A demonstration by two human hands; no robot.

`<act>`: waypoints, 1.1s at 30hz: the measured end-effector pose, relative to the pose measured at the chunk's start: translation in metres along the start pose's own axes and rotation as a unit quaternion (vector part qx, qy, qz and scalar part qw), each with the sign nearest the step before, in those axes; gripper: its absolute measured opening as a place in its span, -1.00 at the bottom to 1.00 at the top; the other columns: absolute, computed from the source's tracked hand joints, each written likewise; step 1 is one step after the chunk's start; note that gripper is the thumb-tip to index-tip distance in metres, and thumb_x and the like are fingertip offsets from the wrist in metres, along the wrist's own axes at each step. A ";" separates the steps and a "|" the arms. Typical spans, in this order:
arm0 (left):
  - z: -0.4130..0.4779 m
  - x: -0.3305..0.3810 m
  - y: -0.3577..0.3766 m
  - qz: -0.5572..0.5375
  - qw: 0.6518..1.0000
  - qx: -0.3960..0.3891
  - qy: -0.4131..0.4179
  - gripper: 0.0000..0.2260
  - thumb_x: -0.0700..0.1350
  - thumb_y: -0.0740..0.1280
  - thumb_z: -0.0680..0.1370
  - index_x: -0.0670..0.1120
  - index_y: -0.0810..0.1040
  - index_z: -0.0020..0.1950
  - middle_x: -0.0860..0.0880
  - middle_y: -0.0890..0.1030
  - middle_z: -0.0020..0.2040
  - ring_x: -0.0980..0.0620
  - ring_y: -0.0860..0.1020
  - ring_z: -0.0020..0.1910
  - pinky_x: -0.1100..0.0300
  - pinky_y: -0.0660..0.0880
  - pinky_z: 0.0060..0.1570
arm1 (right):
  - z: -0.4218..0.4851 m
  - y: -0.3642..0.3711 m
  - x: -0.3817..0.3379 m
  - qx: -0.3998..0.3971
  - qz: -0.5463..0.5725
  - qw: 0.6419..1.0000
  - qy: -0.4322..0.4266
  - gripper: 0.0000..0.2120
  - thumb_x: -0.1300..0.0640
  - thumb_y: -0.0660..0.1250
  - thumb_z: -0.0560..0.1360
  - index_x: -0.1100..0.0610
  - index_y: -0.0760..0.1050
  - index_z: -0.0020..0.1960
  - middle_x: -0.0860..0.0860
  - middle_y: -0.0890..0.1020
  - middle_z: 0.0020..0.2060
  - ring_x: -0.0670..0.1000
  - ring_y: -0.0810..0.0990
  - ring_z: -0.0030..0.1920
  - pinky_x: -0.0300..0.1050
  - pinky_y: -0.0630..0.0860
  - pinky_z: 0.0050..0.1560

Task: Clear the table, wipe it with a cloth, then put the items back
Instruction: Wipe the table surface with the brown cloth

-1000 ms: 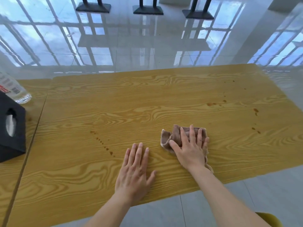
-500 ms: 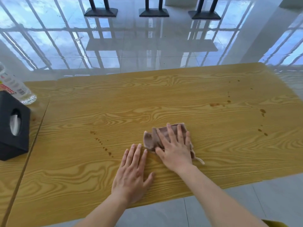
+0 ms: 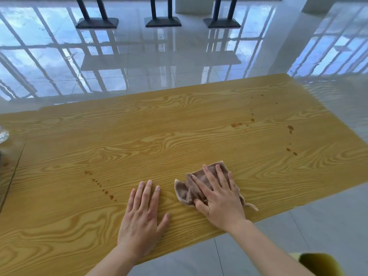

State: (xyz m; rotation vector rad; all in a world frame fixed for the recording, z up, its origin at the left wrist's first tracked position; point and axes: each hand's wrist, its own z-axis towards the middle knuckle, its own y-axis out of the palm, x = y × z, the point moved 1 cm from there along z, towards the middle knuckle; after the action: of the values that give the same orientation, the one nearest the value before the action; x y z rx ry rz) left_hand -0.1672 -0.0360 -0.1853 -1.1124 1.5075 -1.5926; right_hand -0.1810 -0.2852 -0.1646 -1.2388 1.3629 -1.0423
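Leftmost, a sliver of something clear (image 3: 3, 134) is cut off by the frame; whether it is a container, or holds anything, cannot be told. No other container shows. Next comes a trail of brown drops (image 3: 99, 185) on the wood-grain bench (image 3: 179, 126), slanting toward the near edge. Just right of that trail the left hand (image 3: 142, 216) lies flat on the bare wood, its fingers (image 3: 146, 194) straight and close together, thumb out to the side, holding nothing.

Beside it, apart by a strip of wood, the cloth (image 3: 182, 191) sits bunched near the front edge, wider across the bench than it is deep, with a loose tail trailing right. The right hand (image 3: 219, 202) presses down on it, fingers (image 3: 208, 176) straight and slightly spread over the fabric, not gripping.

Further right and farther back lie a brown smear (image 3: 237, 124) and scattered spots (image 3: 290, 128), well apart from the cloth. Wiping looks to be under way with both patches of marks left. The right-hand marks lie ahead and to the right of the cloth with nothing between. The left trail is nearer, but the left hand sits between it and the cloth.
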 end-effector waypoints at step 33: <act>0.192 0.152 -0.006 -0.046 0.995 -0.078 -0.045 -0.24 0.44 -0.08 0.53 0.02 -0.03 0.60 -0.14 -0.10 0.63 -0.20 -0.26 0.59 -0.46 -0.27 0.40 | -0.002 -0.011 0.141 0.023 0.032 0.970 0.242 -0.34 -0.40 -0.13 0.54 -0.32 -0.34 0.54 -0.03 -0.34 0.58 0.19 -0.40 0.56 0.29 -0.34 0.51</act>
State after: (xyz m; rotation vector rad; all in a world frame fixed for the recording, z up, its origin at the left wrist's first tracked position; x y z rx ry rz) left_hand -0.0554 -0.2525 -0.1646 -1.3391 1.5624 -1.4834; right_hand -0.1810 -0.4270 -0.1694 -0.9295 1.7210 -1.3795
